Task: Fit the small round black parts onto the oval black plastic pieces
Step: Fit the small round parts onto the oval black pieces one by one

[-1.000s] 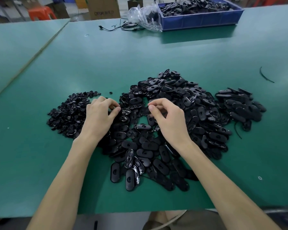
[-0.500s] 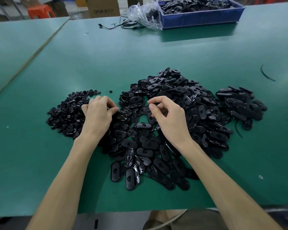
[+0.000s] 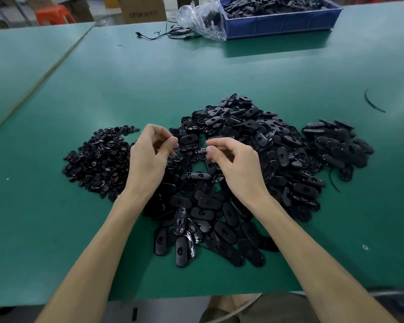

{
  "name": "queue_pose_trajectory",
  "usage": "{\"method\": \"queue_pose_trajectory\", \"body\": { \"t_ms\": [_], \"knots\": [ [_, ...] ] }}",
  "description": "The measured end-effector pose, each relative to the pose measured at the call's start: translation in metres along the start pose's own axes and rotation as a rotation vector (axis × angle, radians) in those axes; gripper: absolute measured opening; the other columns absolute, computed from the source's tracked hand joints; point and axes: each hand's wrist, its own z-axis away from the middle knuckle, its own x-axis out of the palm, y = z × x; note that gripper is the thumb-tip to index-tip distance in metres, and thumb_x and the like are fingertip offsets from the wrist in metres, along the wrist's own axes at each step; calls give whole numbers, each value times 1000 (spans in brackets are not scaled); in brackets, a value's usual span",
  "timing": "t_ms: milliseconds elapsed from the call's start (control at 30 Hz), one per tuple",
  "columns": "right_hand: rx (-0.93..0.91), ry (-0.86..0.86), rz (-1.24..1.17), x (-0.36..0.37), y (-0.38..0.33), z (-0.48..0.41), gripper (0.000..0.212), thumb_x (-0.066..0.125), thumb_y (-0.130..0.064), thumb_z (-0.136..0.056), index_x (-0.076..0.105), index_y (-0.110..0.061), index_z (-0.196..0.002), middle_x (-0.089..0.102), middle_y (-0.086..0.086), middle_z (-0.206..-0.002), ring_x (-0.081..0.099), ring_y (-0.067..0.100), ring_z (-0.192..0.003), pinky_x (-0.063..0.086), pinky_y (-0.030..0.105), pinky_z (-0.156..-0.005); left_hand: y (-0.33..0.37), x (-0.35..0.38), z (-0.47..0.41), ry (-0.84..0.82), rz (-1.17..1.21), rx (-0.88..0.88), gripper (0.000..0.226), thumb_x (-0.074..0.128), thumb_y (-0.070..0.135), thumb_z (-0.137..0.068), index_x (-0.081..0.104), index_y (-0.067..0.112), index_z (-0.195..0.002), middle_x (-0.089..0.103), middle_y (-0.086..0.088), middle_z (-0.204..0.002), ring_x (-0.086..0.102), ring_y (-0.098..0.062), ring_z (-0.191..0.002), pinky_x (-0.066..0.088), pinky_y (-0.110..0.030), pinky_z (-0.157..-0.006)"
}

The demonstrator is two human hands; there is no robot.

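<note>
Both your hands lifted off pile since earlier frame. Green table (image 3: 219, 73) carried big heap of oval pieces (image 3: 250, 145) centre, round parts (image 3: 98, 157) left. Left hand (image 3: 147, 157) and right hand (image 3: 233, 164) curled, fingertips pinched; contents, cannot tell. Pieces looked light, stiff, glossy-slick: you pinch by rims.

A green-topped bench (image 3: 219, 73) carries a large heap of oval black plastic pieces (image 3: 243, 159) at its middle, a smaller heap of the same ovals (image 3: 336, 145) just to the right, and a pile of small round black parts (image 3: 98, 157) to the left. At the far edge stand a blue bin (image 3: 280, 24), a crumpled clear plastic bag (image 3: 201, 19) and a thin black cable (image 3: 168, 33). A black strip (image 3: 372, 103) lies far right.
</note>
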Motion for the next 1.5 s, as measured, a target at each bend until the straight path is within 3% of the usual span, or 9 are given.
{"method": "queue_pose_trajectory", "body": {
  "t_ms": [67,233,400,733,933,1100,1300,1500],
  "knots": [
    [5,22,-11,0,-1,0,14,68,-27,-103,77,-17,-105,75,-9,-81,71,3,-78,54,15,-75,1,2,1,-34,48,9,7,66,17,-101,62,20,-97,70,3,-83,65,-10,-68,51,-19,-72],
    [14,60,-33,0,-2,1,23,65,-34,-104,74,-19,-91,72,-6,-70,69,10,-68,58,29,-69,1,6,3,-63,77,20,4,69,22,-99,69,19,-96,70,4,-79,67,-9,-66,53,-20,-71],
    [26,74,-71,0,-3,1,20,62,-29,-106,74,-17,-95,73,-5,-70,70,10,-67,60,33,-73,1,6,2,-86,199,40,6,69,14,-99,69,9,-100,71,0,-84,70,-9,-70,53,-19,-72],
    [26,57,-73,1,-3,2,17,62,-28,-105,73,-18,-96,75,-5,-71,72,13,-66,61,37,-73,3,8,6,-158,331,44,10,75,12,-92,74,9,-102,77,-7,-89,74,-19,-77,57,-24,-75],
    [27,49,-83,1,-3,2,16,62,-25,-106,72,-18,-96,76,-4,-72,73,15,-65,62,36,-73,5,11,8,-166,362,31,10,76,5,-90,75,3,-100,77,-10,-88,74,-17,-76,57,-22,-71],
    [38,25,-108,0,-4,3,15,63,-21,-105,72,-13,-97,79,-3,-76,74,15,-66,61,28,-72,7,11,8,-175,401,23,16,71,-1,-92,75,7,-105,79,-8,-96,76,-18,-84,58,-24,-75],
    [37,10,-114,0,-5,3,16,64,-20,-105,73,-9,-97,79,-2,-77,75,15,-66,60,24,-71,7,12,10,-166,358,46,10,75,6,-92,77,9,-102,78,-4,-85,73,-14,-73,55,-21,-68],
    [42,6,-103,0,-6,3,16,64,-20,-105,73,-10,-97,79,-3,-77,75,13,-67,57,19,-70,6,13,11,-146,349,53,10,76,8,-93,77,8,-103,78,-4,-91,76,-20,-80,55,-21,-71]
  ]
}}
